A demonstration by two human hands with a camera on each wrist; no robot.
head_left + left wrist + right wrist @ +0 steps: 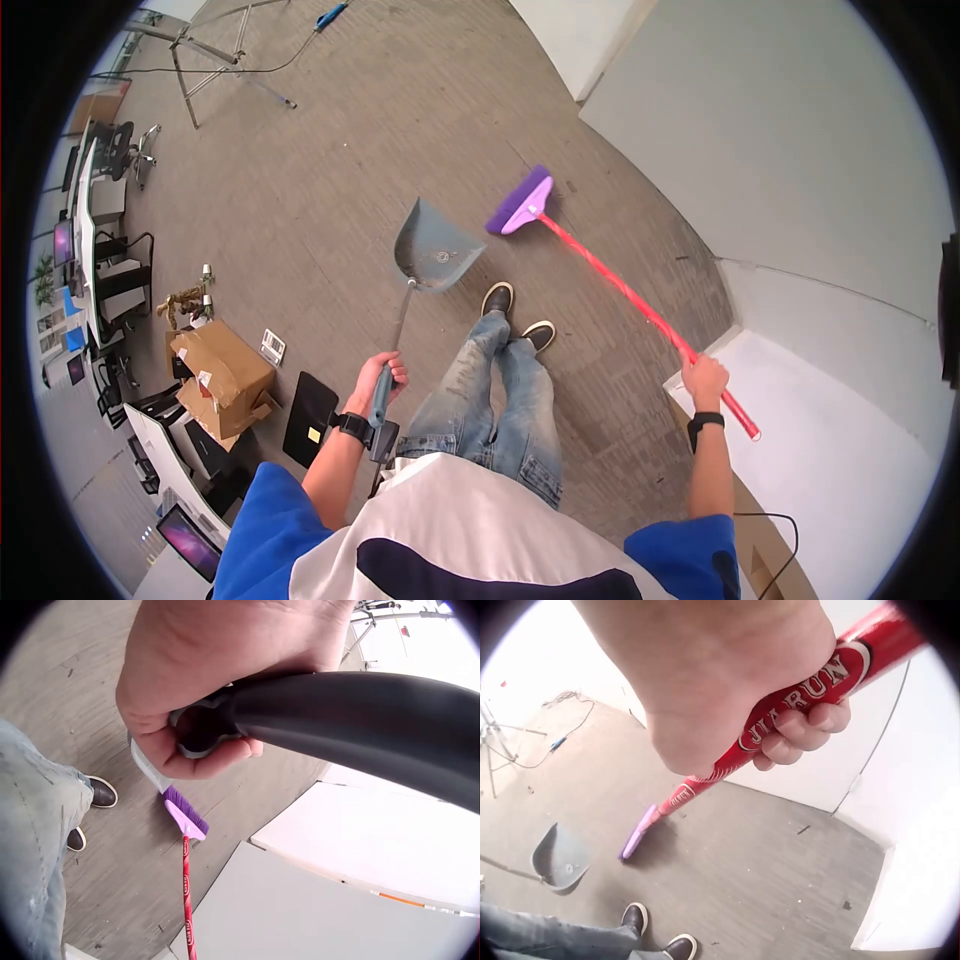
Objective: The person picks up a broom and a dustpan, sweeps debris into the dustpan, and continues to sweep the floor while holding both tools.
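Note:
My left hand [384,376] grips the grey handle of a long-handled dustpan [430,240], seen close up in the left wrist view as a dark curved handle [360,720]. The dustpan's grey pan faces right on the floor and has some small debris in it. Around the red pole of a broom [620,285] curl the fingers of my right hand [706,380], near the pole's upper end. The broom's purple bristle head [522,203] stands at the floor just right of the pan's open edge. In the right wrist view the red pole [802,697] carries white lettering.
Grey wall panels [790,150] stand along the right. Cardboard boxes [225,375] and a black flat panel [310,415] lie at the left, near desks with monitors. A metal stand [205,55] and a cable are at the upper left. My shoes [497,298] are below the pan.

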